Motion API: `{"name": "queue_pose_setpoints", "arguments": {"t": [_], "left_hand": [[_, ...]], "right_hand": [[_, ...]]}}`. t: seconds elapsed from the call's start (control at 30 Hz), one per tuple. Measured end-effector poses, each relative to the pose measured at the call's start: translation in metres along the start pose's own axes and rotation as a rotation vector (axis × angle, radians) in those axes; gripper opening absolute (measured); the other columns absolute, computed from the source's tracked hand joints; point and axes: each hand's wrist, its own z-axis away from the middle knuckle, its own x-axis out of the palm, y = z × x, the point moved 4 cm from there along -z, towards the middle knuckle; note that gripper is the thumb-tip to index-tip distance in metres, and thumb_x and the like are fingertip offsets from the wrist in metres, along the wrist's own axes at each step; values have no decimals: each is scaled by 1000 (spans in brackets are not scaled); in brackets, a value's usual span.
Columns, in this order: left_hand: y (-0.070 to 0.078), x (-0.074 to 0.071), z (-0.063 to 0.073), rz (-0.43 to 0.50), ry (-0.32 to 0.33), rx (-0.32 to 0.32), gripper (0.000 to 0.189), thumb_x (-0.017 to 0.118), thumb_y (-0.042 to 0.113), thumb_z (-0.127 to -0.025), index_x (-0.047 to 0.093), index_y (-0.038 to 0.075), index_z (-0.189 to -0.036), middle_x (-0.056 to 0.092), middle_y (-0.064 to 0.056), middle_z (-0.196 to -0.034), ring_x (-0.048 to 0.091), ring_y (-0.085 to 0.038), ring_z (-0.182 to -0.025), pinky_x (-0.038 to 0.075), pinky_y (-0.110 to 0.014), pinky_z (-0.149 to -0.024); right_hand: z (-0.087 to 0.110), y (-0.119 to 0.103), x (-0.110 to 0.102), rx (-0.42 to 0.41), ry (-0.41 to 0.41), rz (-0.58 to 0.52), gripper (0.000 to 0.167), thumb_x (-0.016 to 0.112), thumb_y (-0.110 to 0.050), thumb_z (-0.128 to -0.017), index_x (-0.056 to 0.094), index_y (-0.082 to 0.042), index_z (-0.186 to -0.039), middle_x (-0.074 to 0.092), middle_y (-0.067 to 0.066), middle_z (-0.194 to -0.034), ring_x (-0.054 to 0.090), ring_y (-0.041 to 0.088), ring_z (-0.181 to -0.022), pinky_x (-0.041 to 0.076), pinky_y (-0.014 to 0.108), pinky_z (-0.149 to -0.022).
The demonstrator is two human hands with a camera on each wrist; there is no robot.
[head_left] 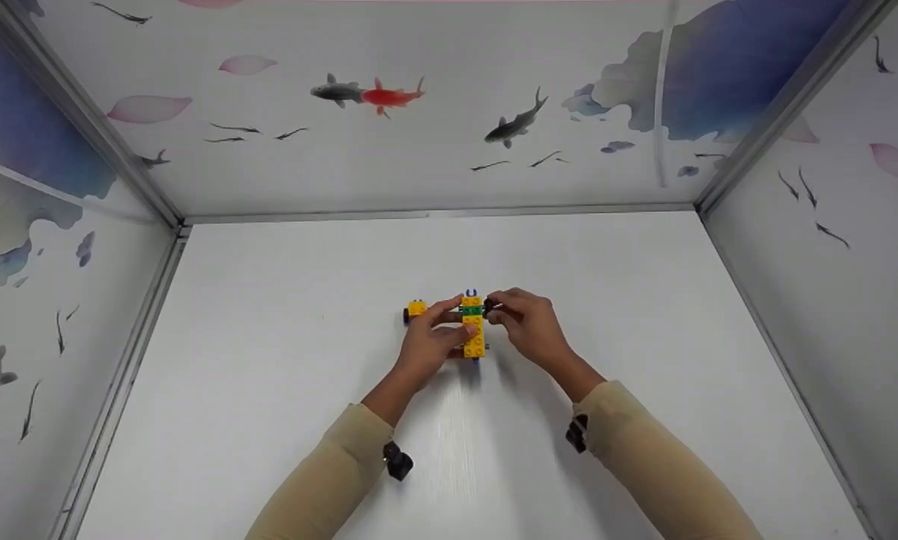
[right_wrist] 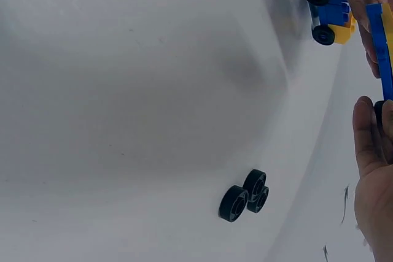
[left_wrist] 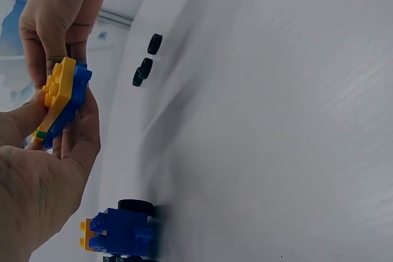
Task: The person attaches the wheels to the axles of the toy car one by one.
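Note:
My left hand (head_left: 427, 343) grips a toy car chassis (head_left: 473, 337) of building blocks, its fingers and thumb on opposite sides. Yellow studded blocks with a green piece form its top, and a blue base (left_wrist: 77, 93) shows underneath. On the chassis's right, my right hand (head_left: 530, 324) pinches a small black wheel (head_left: 488, 305) between thumb and fingers, close against the side by the green piece. In the right wrist view this wheel (right_wrist: 379, 111) sits at the end of the blue base, partly covered by fingers.
Left of the hands stands another block car (left_wrist: 126, 231), blue and yellow with black wheels. Three loose black wheels (right_wrist: 233, 204) lie together on the white table (head_left: 283, 300); the head view hides them. Patterned panels (head_left: 433, 150) wall the table at the back and sides.

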Motion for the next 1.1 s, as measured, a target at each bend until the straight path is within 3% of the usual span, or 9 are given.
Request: {"name": "queue_pose_setpoints", "arguments": {"t": [0.3, 0.83, 1.1], "left_hand": [[2, -3, 1, -40, -3, 5, 66, 78, 20, -105, 53, 22, -166, 63, -16, -145, 77, -21, -112, 69, -39, -93], [6, -1, 2, -61, 4, 25, 65, 78, 15, -104, 54, 20, -164, 62, -17, -141, 77, -19, -104, 70, -38, -86], [-1, 1, 2, -74, 15, 29, 66, 80, 23, -104, 54, 22, -164, 63, -15, -141, 77, -20, -108, 69, -37, -90]], "right_hand": [[-2, -1, 4, 38, 8, 41, 33, 74, -5, -104, 78, -4, -136, 78, 13, -121, 80, 26, -106, 67, 37, -96], [-3, -7, 8, -46, 6, 81, 29, 72, 1, -104, 80, -2, -131, 76, 15, -115, 77, 25, -101, 68, 36, -92], [-2, -1, 9, -37, -5, 77, 28, 72, 0, -105, 80, -4, -131, 76, 11, -115, 76, 23, -100, 68, 36, -91]]}}
